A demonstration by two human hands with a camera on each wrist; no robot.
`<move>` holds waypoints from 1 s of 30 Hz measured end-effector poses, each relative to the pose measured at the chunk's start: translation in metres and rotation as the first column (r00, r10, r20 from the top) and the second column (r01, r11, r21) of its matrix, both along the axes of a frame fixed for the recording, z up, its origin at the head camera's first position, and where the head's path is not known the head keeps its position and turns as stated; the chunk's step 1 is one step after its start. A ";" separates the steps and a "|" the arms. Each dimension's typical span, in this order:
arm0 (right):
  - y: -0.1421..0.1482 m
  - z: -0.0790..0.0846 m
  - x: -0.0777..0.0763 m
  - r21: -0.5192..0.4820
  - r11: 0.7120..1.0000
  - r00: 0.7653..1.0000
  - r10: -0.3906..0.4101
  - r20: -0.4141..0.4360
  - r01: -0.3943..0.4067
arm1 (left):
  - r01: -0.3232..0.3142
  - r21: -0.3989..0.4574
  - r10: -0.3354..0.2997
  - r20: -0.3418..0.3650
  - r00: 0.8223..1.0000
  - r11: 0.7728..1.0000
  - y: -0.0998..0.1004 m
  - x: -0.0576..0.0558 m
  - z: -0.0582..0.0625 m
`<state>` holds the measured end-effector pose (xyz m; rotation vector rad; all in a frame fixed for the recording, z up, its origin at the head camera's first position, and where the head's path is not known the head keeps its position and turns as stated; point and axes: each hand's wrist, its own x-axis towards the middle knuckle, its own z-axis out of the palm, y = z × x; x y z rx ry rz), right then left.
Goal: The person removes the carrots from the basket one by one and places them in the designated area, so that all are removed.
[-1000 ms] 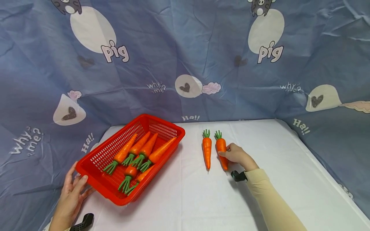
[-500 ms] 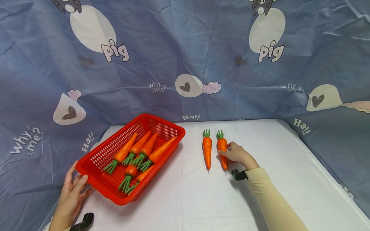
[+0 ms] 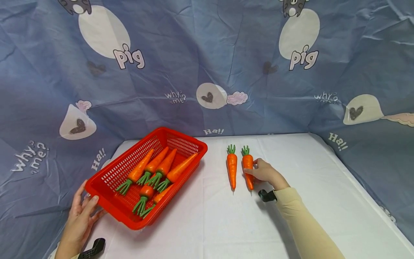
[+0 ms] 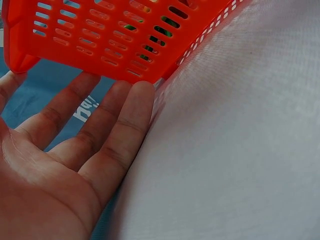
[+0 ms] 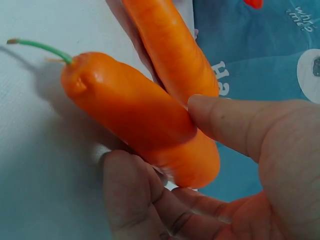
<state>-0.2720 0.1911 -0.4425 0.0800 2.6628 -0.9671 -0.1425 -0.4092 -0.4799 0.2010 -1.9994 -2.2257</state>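
Note:
My right hand [image 3: 267,173] pinches an orange carrot [image 3: 247,163] with green stalks, thumb on one side and fingers on the other. The right wrist view shows this pinched carrot [image 5: 130,105] up close, with its thin root end toward the left. A second carrot [image 3: 231,167] lies just left of it, roughly parallel, stalks toward the back. At the left, my left hand [image 3: 79,217] holds the near-left corner of a red plastic basket [image 3: 113,212], thumb on the rim. In the left wrist view, the fingers [image 4: 127,125] reach under the rim and touch the basket's slotted wall [image 4: 90,37].
Inside the basket lie several more carrots [image 3: 139,169], most with stalks toward the near side. A white cloth [image 3: 220,223] covers the table. Behind it hangs a blue patterned curtain [image 3: 161,82], which also runs along both sides.
The carrot in my right hand has turned slightly, its stalk end shifting a little right and its root tip a little left. My left hand and the basket stay put.

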 end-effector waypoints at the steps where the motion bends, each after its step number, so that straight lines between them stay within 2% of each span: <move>1: 0.000 0.000 0.000 -0.006 1.000 1.000 -0.003 0.004 0.003 | -0.003 0.000 0.003 0.006 1.000 1.000 0.000 0.000 0.000; 6: 0.002 0.001 -0.001 -0.026 0.999 1.000 -0.020 0.024 0.021 | -0.009 -0.008 0.010 0.027 1.000 1.000 0.000 -0.001 0.000; 13: 0.005 0.004 -0.001 -0.027 1.000 0.999 -0.013 0.030 0.014 | 0.003 0.004 -0.003 0.000 1.000 1.000 -0.001 -0.001 0.000; 20: 0.009 0.010 -0.001 -0.061 0.998 1.000 0.001 0.028 0.001 | -0.001 0.005 0.001 0.006 1.000 1.000 -0.001 0.001 0.000; 25: 0.014 0.022 -0.007 -0.065 0.998 1.000 0.011 0.028 -0.009 | 0.000 -0.002 0.000 0.001 1.000 1.000 0.000 0.000 0.000; 30: 0.017 0.038 -0.013 -0.057 0.998 1.000 0.019 0.006 -0.019 | 0.021 0.013 -0.021 -0.035 0.999 1.000 0.001 0.001 0.001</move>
